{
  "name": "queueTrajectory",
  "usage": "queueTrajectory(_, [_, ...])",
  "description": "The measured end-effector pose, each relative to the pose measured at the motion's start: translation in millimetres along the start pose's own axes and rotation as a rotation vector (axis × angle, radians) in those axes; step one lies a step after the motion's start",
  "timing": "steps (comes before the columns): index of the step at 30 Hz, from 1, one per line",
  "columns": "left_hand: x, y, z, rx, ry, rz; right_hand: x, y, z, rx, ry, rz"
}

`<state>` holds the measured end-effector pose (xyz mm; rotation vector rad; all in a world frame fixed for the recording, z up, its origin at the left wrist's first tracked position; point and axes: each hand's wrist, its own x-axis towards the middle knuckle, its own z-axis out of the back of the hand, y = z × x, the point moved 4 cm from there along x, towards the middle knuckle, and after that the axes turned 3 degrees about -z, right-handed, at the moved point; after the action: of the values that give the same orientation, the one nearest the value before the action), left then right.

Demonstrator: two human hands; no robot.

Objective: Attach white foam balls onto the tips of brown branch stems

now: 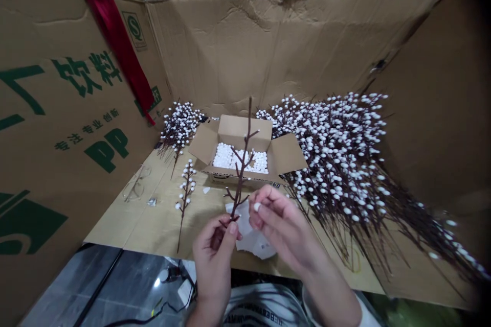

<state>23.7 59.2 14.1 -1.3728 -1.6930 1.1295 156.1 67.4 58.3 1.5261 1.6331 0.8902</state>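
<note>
My left hand (pixel 217 245) is closed round the lower end of a bare brown artificial branch (pixel 240 179), which stands upright with short side twigs. Close to its right, my right hand (pixel 282 225) pinches a small white berry (pixel 257 206) between thumb and fingertips, apart from the stem. Behind the branch, an open cardboard box (pixel 243 178) holds many loose white berries (pixel 222 157). One finished-looking berry branch (pixel 186 191) lies on the table left of my hands. A crumpled whitish sheet (pixel 255 240) lies under my hands, partly hidden by them.
A big heap of white-berried branches (pixel 337 148) fills the right side, and a smaller bunch (pixel 180 125) lies at the back left. Glasses (pixel 136 184) and a small silvery packet (pixel 152 202) rest at the left. Cardboard walls (pixel 215 51) enclose the table; a red ribbon (pixel 115 36) hangs left.
</note>
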Motion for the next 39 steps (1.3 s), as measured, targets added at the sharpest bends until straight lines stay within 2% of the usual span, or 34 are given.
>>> queueTrajectory(5, [-1, 1, -0.5, 0.050, 0.004, -0.045, -11, -24, -2, 0.002, -0.132, 0.092])
queueTrajectory(12, [-1, 1, 0.7, 0.145, 0.058, -0.110, -17, -33, 11, -0.141, -0.211, 0.266])
queueTrajectory(21, [-1, -10, -7.0, 0.228, 0.170, -0.274, -22, -21, 7, -0.292, -0.229, 0.412])
queueTrajectory(25, [-1, -11, -6.1, 0.321, 0.213, -0.292, -23, -13, 3, -0.363, -0.216, 0.482])
queueTrajectory(30, [-4, -14, -5.2, 0.330, 0.185, -0.330, -27, -9, 2, -0.451, -0.263, 0.552])
queueTrajectory(39, [-5, -14, -5.9, 0.362, 0.151, -0.336, -29, -9, -2, -0.517, -0.278, 0.576])
